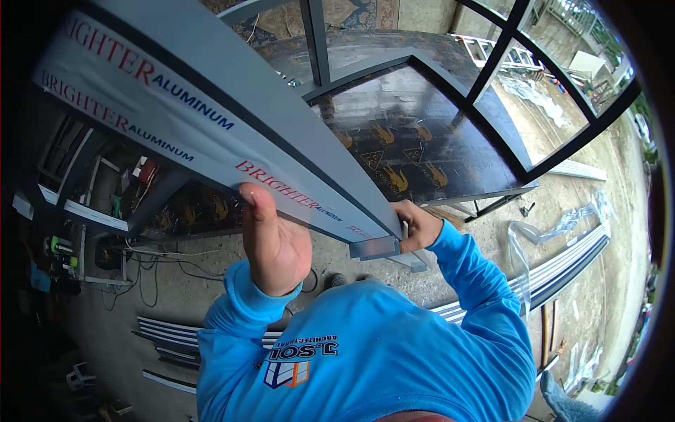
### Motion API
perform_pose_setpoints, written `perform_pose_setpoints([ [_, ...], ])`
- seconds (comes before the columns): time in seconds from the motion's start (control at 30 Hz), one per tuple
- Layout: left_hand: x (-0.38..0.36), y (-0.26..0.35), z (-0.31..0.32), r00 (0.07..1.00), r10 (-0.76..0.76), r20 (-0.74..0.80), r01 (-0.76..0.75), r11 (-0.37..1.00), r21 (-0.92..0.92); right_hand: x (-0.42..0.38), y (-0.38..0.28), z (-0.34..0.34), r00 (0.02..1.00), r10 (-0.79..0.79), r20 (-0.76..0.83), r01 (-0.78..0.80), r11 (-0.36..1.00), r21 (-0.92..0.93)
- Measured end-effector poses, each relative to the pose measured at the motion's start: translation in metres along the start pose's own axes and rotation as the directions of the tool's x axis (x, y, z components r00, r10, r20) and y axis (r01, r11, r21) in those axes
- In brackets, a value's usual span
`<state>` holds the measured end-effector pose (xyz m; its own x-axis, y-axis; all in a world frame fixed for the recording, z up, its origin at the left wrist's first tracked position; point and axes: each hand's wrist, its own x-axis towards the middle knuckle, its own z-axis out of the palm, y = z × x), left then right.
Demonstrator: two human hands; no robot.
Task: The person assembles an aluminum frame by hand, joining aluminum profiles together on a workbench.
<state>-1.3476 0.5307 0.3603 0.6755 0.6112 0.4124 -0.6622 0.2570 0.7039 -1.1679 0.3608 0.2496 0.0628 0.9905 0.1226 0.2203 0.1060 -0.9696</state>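
Observation:
A long grey aluminium profile [211,133] slants across the upper left and middle, its near end low in front of my chest. White protective film with red and blue "BRIGHTER ALUMINUM" lettering covers one face. My left hand [275,243] supports it from below, thumb pressed on the film; the other fingers are hidden by the profile. At the near end, my right hand [419,226] is closed round the far edge, fingers partly out of sight. Just beyond lies a dark aluminium frame [450,84] with several bars, resting on a black board-topped table [394,151].
Several profiles lie on the concrete floor at right [562,264] and left [169,334], with crumpled clear plastic [555,225] beside the right-hand ones. Cables [151,267] trail on the left. A ladder [499,53] lies at the far right.

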Motion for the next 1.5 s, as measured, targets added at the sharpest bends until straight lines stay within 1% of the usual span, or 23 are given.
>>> perform_pose_setpoints([
  [0.07,0.009,0.0,0.02,0.991,-0.022,0.129,0.008,0.994,0.106,-0.011,-0.001,-0.008,1.0,0.0,0.003,0.0,0.998,0.059],
  [0.17,0.022,0.009,0.074,0.985,-0.056,0.166,0.05,0.998,0.04,-0.03,-0.001,-0.019,1.0,-0.018,-0.012,0.019,0.997,0.075],
  [0.23,0.034,0.006,0.096,0.978,-0.02,0.209,-0.003,0.994,0.108,-0.048,-0.004,-0.018,0.965,-0.045,-0.258,0.079,0.989,0.123],
  [0.3,0.05,0.002,0.116,0.905,-0.02,0.425,-0.063,0.981,0.181,-0.058,-0.01,-0.023,0.954,-0.088,-0.287,0.151,0.967,0.204],
  [0.37,0.069,-0.003,0.13,0.853,0.025,0.522,-0.109,0.985,0.132,-0.066,0.0,-0.03,0.847,-0.248,-0.47,0.319,0.945,0.075],
  [0.4,0.076,-0.005,0.133,0.785,0.058,0.617,-0.139,0.987,0.084,-0.067,-0.003,-0.045,0.878,-0.31,-0.366,0.282,0.951,-0.128],
  [0.5,0.081,-0.023,0.099,0.772,0.137,0.62,-0.328,0.922,0.205,-0.062,0.012,-0.056,0.773,-0.162,-0.614,0.294,0.948,0.12],
  [0.53,0.068,-0.037,0.077,0.826,0.066,0.559,-0.311,0.881,0.356,-0.057,0.003,-0.058,0.779,-0.167,-0.604,0.3,0.946,0.126],
  [0.63,0.01,-0.094,-0.002,0.845,-0.104,0.524,-0.332,0.666,0.668,-0.039,-0.051,-0.054,0.819,-0.382,-0.428,0.515,0.818,0.256],
  [0.67,-0.015,-0.109,-0.018,0.85,-0.147,0.505,-0.326,0.605,0.726,-0.039,-0.052,-0.052,0.896,-0.172,-0.41,0.416,0.647,0.639],
  [0.7,-0.038,-0.12,-0.028,0.856,-0.188,0.482,-0.318,0.543,0.777,-0.035,-0.054,-0.049,0.896,-0.178,-0.408,0.42,0.642,0.642],
  [0.77,-0.074,-0.133,-0.024,0.907,-0.192,0.374,-0.255,0.458,0.852,-0.021,-0.057,-0.035,0.945,-0.112,-0.308,0.326,0.246,0.913],
  [0.8,-0.086,-0.137,-0.024,0.947,-0.186,0.261,-0.176,0.38,0.908,-0.01,-0.05,-0.028,0.843,-0.312,-0.438,0.521,0.676,0.521],
  [0.83,-0.092,-0.137,-0.029,0.948,-0.189,0.258,-0.173,0.375,0.911,-0.006,-0.042,-0.028,0.843,-0.311,-0.438,0.521,0.672,0.526],
  [0.9,-0.103,-0.132,-0.039,0.99,-0.081,0.114,-0.081,0.337,0.938,-0.001,-0.028,-0.025,0.834,-0.395,-0.386,0.506,0.826,0.247],
  [1.03,-0.109,-0.106,-0.062,0.971,0.048,0.235,-0.239,0.24,0.941,0.004,0.004,-0.005,0.784,-0.419,-0.458,0.502,0.862,0.071],
  [1.07,-0.108,-0.095,-0.063,0.962,0.092,0.257,-0.272,0.233,0.934,-0.007,0.036,-0.006,0.815,-0.368,-0.448,0.471,0.871,0.142],
  [1.1,-0.11,-0.086,-0.071,0.96,0.09,0.264,-0.278,0.234,0.932,-0.016,0.008,-0.014,0.909,-0.294,-0.296,0.354,0.919,0.174],
  [1.23,-0.127,-0.048,-0.12,0.968,-0.003,0.252,-0.248,0.152,0.957,-0.02,-0.047,-0.046,0.866,-0.499,0.038,0.407,0.747,0.525],
  [1.3,-0.137,-0.032,-0.142,0.968,-0.053,0.246,-0.237,0.139,0.962,-0.02,-0.031,-0.066,0.825,-0.565,0.019,0.495,0.738,0.458],
  [1.37,-0.143,-0.016,-0.156,0.954,-0.13,0.271,-0.264,0.067,0.962,-0.01,-0.071,-0.059,0.844,-0.458,-0.279,0.535,0.68,0.501],
  [1.43,-0.144,0.004,-0.16,0.946,-0.164,0.279,-0.272,0.062,0.96,0.009,-0.105,-0.056,0.711,-0.652,-0.263,0.691,0.579,0.433],
  [1.5,-0.148,0.024,-0.177,0.932,-0.262,0.25,-0.269,-0.041,0.962,0.0,-0.09,-0.049,0.735,-0.61,-0.297,0.673,0.603,0.428],
])
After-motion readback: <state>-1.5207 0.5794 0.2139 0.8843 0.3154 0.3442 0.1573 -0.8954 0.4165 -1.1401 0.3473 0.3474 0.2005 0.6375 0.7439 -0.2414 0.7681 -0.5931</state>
